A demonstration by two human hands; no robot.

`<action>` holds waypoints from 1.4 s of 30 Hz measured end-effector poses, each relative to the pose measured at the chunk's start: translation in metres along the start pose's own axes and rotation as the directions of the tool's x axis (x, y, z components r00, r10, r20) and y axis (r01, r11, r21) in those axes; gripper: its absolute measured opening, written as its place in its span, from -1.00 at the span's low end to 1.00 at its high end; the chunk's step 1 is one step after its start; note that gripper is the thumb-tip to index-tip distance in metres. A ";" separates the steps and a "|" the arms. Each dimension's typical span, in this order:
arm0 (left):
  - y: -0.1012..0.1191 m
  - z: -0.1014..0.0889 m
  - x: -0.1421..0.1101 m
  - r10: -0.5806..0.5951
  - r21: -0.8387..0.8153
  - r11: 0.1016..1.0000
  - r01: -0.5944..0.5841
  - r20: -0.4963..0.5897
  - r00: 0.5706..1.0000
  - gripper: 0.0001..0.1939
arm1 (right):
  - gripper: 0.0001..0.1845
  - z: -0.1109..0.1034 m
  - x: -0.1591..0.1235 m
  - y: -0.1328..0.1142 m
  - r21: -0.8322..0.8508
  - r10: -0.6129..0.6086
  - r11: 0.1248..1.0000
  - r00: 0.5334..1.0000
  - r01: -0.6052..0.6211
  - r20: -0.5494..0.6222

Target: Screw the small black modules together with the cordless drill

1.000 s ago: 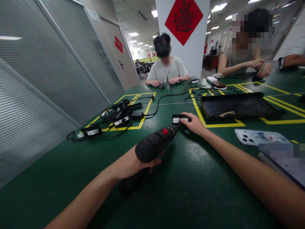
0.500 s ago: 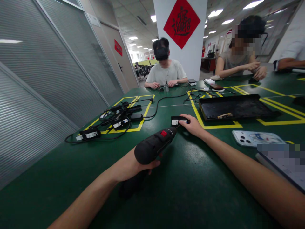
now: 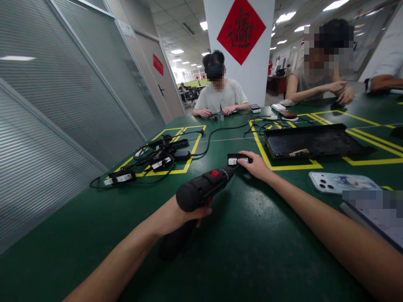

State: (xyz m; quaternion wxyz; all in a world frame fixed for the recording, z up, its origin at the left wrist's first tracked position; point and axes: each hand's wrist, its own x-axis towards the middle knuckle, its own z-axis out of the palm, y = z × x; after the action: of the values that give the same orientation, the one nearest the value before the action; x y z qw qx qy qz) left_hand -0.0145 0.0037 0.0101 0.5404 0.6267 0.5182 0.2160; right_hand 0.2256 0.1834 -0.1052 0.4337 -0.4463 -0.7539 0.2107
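Note:
A black power drill (image 3: 203,188) with a red switch on top is held in my left hand (image 3: 185,216), fingers wrapped round its grip. Its thin bit points forward and right, ending close to a small black-and-white block (image 3: 233,161). Whether the bit touches the block cannot be made out. My right hand (image 3: 256,164) pinches the right side of this block against the green table (image 3: 239,235), and the fingers cover part of it.
To the left lies a tangle of black cables and adapters (image 3: 160,155) inside yellow tape. A black tray (image 3: 315,140) stands on the right, with a phone (image 3: 344,181) nearer me. Two people (image 3: 222,94) sit across the table, and another person's arm shows at far right.
The drill's rear end has shifted slightly left and up, while its tip stays by the block. My right hand keeps its hold. The whole view has wobbled a little.

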 end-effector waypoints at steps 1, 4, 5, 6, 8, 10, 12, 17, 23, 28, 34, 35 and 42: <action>0.000 0.000 0.000 0.001 -0.007 1.000 -0.001 0.002 1.000 -0.49 | -0.58 0.000 0.000 0.000 0.000 0.000 1.000 1.000 0.000 0.000; -0.001 -0.001 0.000 -0.009 -0.031 0.999 0.009 0.007 1.000 -0.32 | -0.58 0.000 0.000 0.000 0.002 -0.001 1.000 1.000 0.001 0.004; -0.001 -0.001 0.000 -0.013 -0.037 0.999 0.013 0.011 1.000 -0.29 | -0.59 0.000 0.000 0.000 0.002 0.000 1.000 1.000 0.000 0.005; -0.001 -0.001 0.000 -0.016 -0.038 0.999 0.016 0.015 1.000 -0.28 | -0.59 0.000 0.000 0.000 0.001 0.000 1.000 1.000 0.000 0.006; -0.001 0.000 -0.001 -0.017 -0.032 0.999 0.018 0.020 1.000 -0.28 | -0.60 -0.001 0.000 0.001 0.001 0.001 1.000 1.000 -0.001 0.008; -0.002 0.000 -0.001 -0.016 -0.024 1.000 0.016 0.020 1.000 -0.32 | -0.59 -0.001 0.000 0.001 0.000 0.002 1.000 1.000 -0.002 0.008; -0.004 0.001 -0.001 -0.010 -0.015 1.000 0.010 0.020 1.000 -0.41 | -0.59 -0.001 0.000 0.001 0.000 0.001 1.000 1.000 -0.001 0.007; -0.011 0.000 0.000 0.019 -0.003 1.000 -0.019 0.015 1.000 -0.63 | -0.57 0.002 0.001 0.004 -0.001 0.000 1.000 1.000 0.000 0.001; -0.004 0.001 0.000 -0.005 0.021 1.000 0.005 -0.003 1.000 -0.54 | -0.57 0.003 0.001 0.007 0.005 -0.004 1.000 1.000 0.004 -0.001; -0.003 0.000 0.000 -0.017 0.008 1.000 0.017 -0.025 1.000 -0.49 | -0.57 0.002 0.001 0.006 0.008 -0.012 1.000 1.000 0.012 -0.002; 0.000 0.003 -0.001 -0.017 0.010 1.000 0.017 -0.024 1.000 -0.60 | -0.56 0.004 0.001 0.007 -0.005 -0.013 1.000 1.000 0.013 -0.007; 0.001 0.004 -0.002 -0.021 0.013 1.000 0.022 -0.025 0.999 -0.59 | -0.56 0.004 0.001 0.007 -0.007 -0.013 1.000 1.000 0.012 -0.007; -0.005 0.001 0.000 -0.018 0.033 0.999 0.019 -0.045 0.999 -0.60 | -0.56 0.003 0.001 0.007 -0.005 -0.015 1.000 1.000 0.015 -0.008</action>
State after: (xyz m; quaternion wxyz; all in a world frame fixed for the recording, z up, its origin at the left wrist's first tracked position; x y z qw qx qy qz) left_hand -0.0158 0.0023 0.0052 0.5202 0.6257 0.5395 0.2164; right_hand 0.2258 0.1883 -0.1112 0.4373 -0.4426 -0.7559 0.2035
